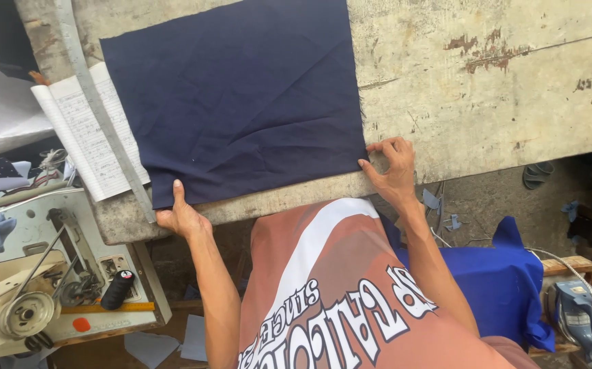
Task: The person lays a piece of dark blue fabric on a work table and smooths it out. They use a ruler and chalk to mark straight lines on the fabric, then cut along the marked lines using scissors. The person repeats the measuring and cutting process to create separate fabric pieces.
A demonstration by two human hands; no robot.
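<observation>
A sheet of dark navy fabric (241,96) lies flat on a worn, pale surface (487,89) with chipped paint and rusty brown marks. The fabric reaches from the far edge of the surface down to its near edge, where its two near corners rest just inside the rim.

The left hand (181,217) grips the near edge of the surface at the fabric's near left corner, thumb lying up on the cloth and the fingers curled under the rim, so it pinches cloth and edge together. The right hand (393,171) sits at the near right corner of the fabric, fingers loosely spread and bent, fingertips pressing on the surface right at the cloth's edge; it holds nothing closed in its grasp.

Just left of the fabric a long grey metal ruler (101,113) runs from the far left corner of the surface to the near edge, lying across an open lined notebook (81,137) whose right page is partly tucked under the cloth. Off the left edge of the surface stands a cream sewing machine (30,273) with a black thread spool (116,290) on its bed. Below the right side, bright blue cloth (494,287) hangs over a wooden frame, with an electric iron (579,318) beside it.
</observation>
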